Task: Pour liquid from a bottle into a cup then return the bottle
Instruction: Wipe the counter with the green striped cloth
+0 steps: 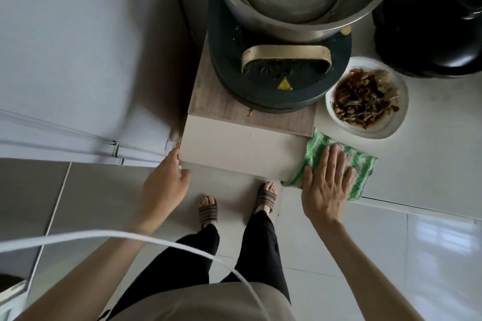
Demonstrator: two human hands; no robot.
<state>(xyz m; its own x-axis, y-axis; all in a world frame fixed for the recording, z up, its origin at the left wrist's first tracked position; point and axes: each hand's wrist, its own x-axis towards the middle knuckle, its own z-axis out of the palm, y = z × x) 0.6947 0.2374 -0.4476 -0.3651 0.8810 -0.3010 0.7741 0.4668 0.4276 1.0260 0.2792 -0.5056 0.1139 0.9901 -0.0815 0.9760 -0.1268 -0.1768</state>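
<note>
We've got our right hand (326, 182) spread flat on the green striped cloth (357, 164) at the surface (430, 164) edge, apparently bracing, our left hand (167, 182) loosely open by the white refrigerator (78, 60) at left, perhaps reaching for its door, with no bottle or cup in view.

White counter (430, 164) carries a wood-grain board (208, 96) under a dark round cooker, a white plate of cooked food (365, 96), a black pot (427, 28) and a green-striped cloth (362, 164) at its front edge.
</note>
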